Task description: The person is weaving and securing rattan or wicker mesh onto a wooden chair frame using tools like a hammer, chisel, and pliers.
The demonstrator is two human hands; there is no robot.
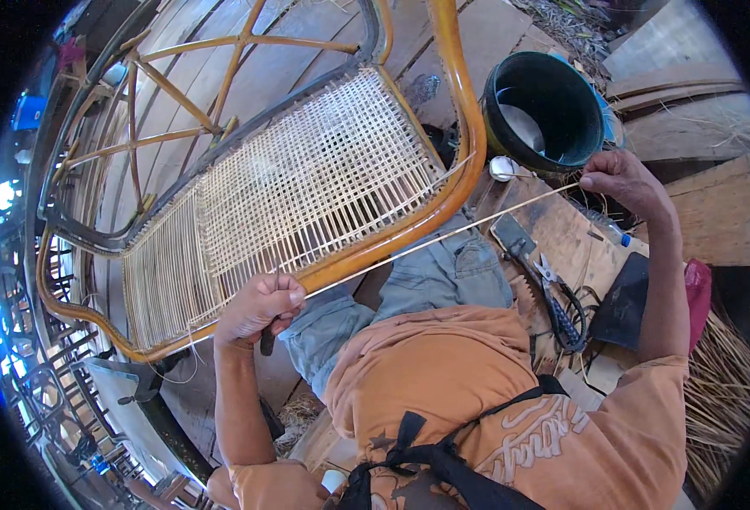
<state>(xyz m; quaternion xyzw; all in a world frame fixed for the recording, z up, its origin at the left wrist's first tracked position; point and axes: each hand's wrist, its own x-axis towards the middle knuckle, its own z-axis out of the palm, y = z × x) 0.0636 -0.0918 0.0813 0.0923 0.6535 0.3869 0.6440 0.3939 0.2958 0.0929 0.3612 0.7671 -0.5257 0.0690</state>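
A thin pale cane strip [443, 240] is stretched between my two hands, slanting up to the right over my lap. My left hand [260, 310] is closed around its lower end, beside the curved rattan rail [375, 256]. A short dark piece pokes out below that fist; I cannot make out what it is. At the far end my right hand [626, 183] pinches the strip, near the bucket's rim. The woven cane panel [307, 166] lies across the rattan frame in front of me. Its weave is tight in the middle, while parallel strands run at the left end and near edge.
A dark bucket [487, 115] with something pale inside stands at the far right. Scissors [553, 289] and a flat-headed dark tool [511, 236] lie on a wooden board by my right leg. A bundle of cane strips [724, 399] rests at the right edge.
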